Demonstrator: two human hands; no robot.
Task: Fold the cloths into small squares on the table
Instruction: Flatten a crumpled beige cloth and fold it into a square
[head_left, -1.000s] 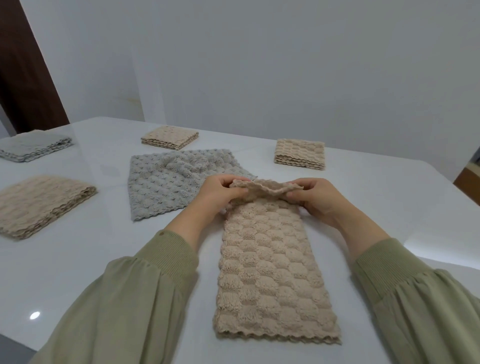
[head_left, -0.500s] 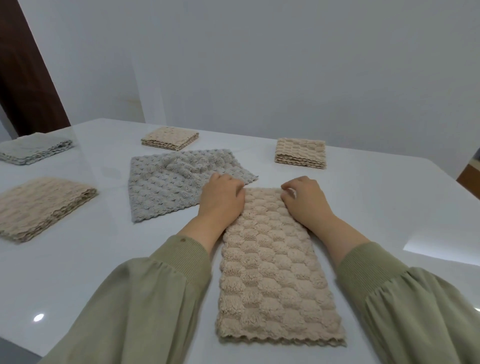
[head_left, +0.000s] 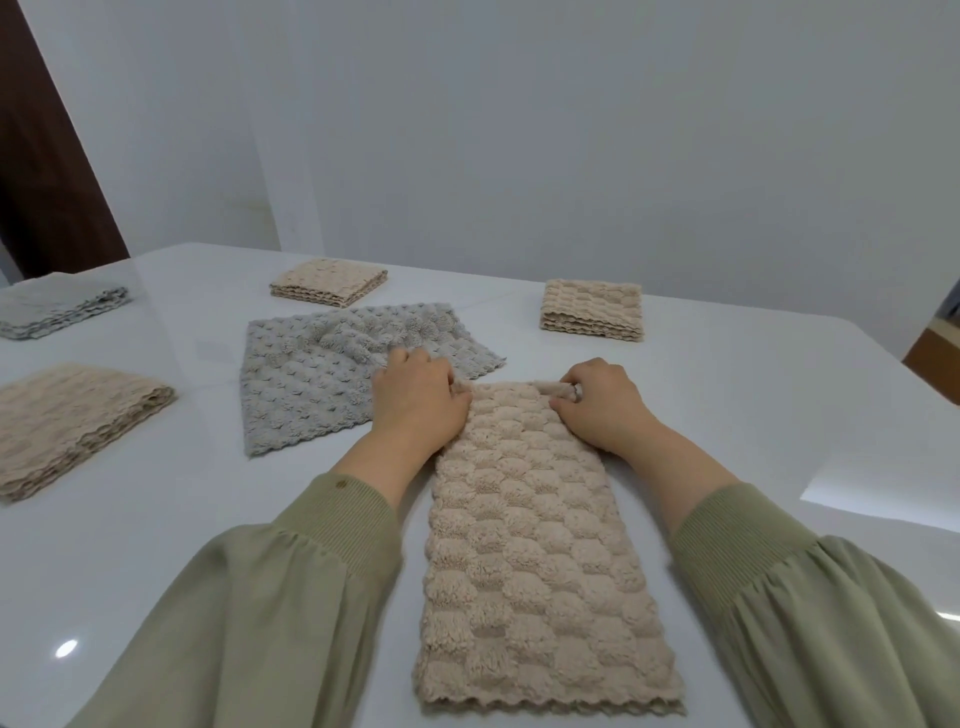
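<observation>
A beige bubble-textured cloth (head_left: 540, 561), folded into a long strip, lies on the white table (head_left: 727, 415) straight ahead of me. My left hand (head_left: 418, 402) grips its far left corner with curled fingers. My right hand (head_left: 597, 402) pinches the far right corner, where a small roll of the edge shows by the fingertips. A grey cloth (head_left: 322, 374) lies spread and rumpled just left of my left hand, partly hidden under it.
Folded beige stacks sit at the back centre (head_left: 327, 283), back right (head_left: 592, 309) and near left (head_left: 67, 426). A folded grey stack (head_left: 57, 309) rests at the far left. A dark door stands behind the table's left corner.
One second ago both hands held the cloth's far edge lifted. They then laid it flat, and now their fingers curl round the far corners again.
</observation>
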